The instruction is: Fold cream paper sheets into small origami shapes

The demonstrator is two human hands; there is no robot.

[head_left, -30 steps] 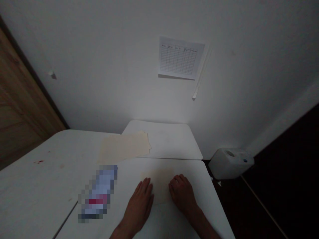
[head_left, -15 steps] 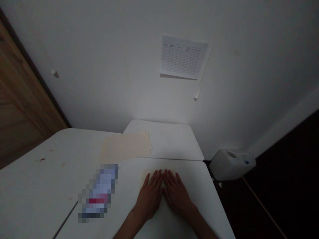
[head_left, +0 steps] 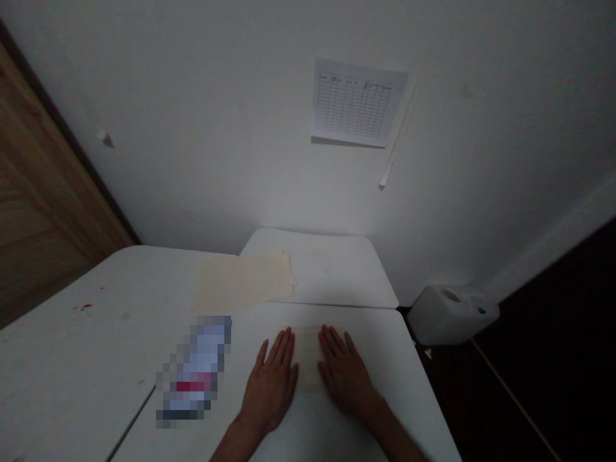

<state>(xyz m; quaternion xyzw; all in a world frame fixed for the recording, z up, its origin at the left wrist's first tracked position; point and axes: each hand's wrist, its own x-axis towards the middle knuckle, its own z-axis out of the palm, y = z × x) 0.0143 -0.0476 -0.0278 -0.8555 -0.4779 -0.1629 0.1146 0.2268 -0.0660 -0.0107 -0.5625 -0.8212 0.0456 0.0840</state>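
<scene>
A thin, pale, see-through sheet (head_left: 307, 359) lies flat on the white tabletop (head_left: 308, 430); its material I cannot make out. On its left side rests my left hand (head_left: 272, 385), palm down and flat, with the fingers stretched forward. My right hand (head_left: 344, 375) lies the same way on the sheet's right side. Both hands hold nothing, and the middle of the sheet shows between them. The sheet's outer edges are partly hidden under the hands.
Beige sheets (head_left: 245, 281) lie farther back. A blurred-out bluish item with a red band (head_left: 195, 369) is at left. A printed table (head_left: 359, 102) hangs on the wall. A white plastic jug (head_left: 452, 314) stands on the floor at right, past the table edge.
My hands were together at the middle of the sheet. The left has slid left and the right slightly right, uncovering the sheet between them. The view has shifted a little.
</scene>
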